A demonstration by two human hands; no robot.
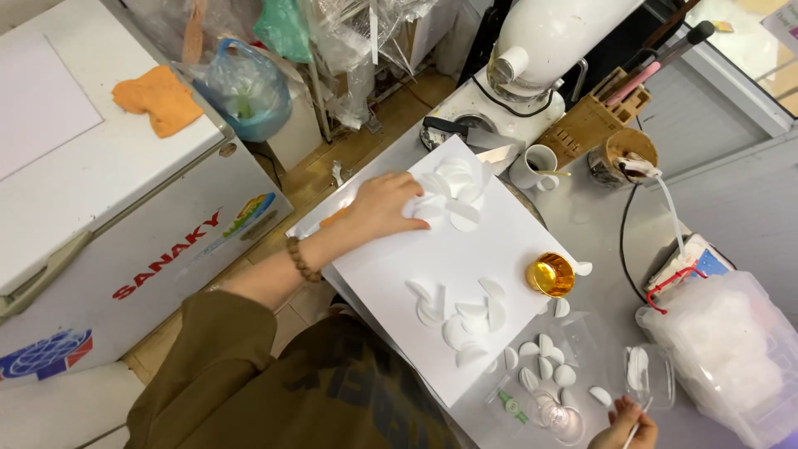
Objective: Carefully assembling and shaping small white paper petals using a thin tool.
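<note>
From the head camera, the left hand (384, 204) reaches out across a white board (449, 266) that lies on the grey bench (598, 241). Its grip is spread flat, fingers resting on a pile of white discs (453, 193) at the far end of the board. A beaded bracelet (302, 259) sits on that wrist.

The right hand (625, 424) shows only partly at the lower edge. Its grip is pinched on a thin white stick (633, 434), just beside a clear plastic cup (559, 416).

A second pile of white discs (461, 314) lies at the near end of the board, well apart from the first. A shiny gold cup (550, 274) stands on its side at the board's right edge. More loose discs (544, 366) lie on clear plastic beside the board.

Farther off on the bench stand a white mug (536, 166), a wooden knife block (592, 120) and a white mixer (549, 41). A clear bag of white pieces (731, 357) sits at the right. A white chest freezer (100, 183) with an orange cloth (158, 100) stands to the left.
</note>
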